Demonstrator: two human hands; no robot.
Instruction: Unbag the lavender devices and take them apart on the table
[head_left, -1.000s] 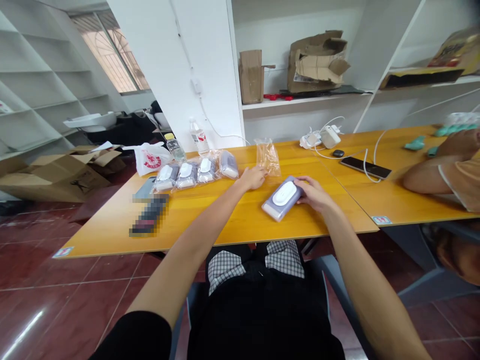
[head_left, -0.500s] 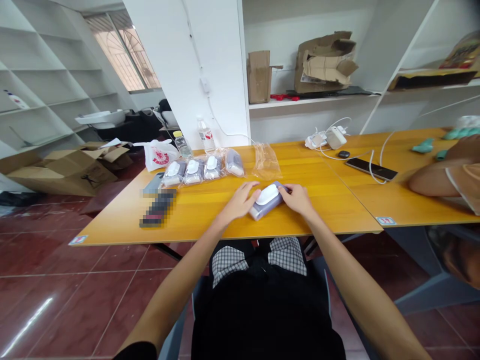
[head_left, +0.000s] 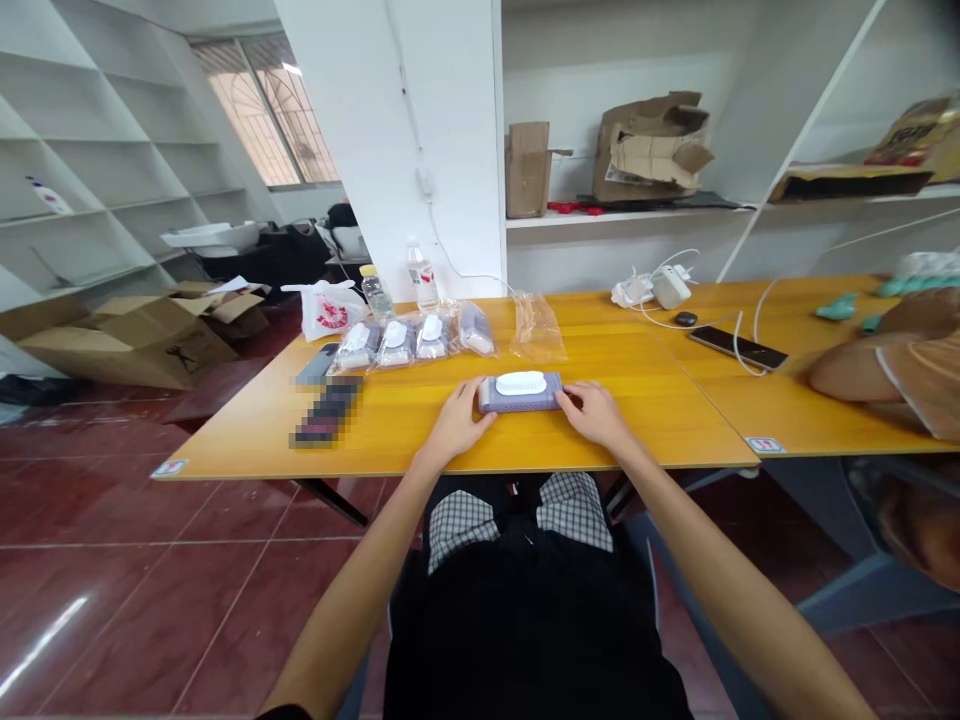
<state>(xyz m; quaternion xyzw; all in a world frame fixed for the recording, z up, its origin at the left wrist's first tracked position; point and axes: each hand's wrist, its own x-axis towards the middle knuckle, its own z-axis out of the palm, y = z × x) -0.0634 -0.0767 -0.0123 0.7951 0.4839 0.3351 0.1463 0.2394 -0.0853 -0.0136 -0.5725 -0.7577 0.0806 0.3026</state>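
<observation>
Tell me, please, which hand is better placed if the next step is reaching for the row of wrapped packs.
Probably the left hand: it is at the left end of the purple pack, nearer the wrapped packs. The right hand is at the opposite end, farther off.

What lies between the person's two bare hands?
In the head view, a purple-grey rectangular pack with a white oval lid lies between the left hand and right hand, touching both.
</observation>
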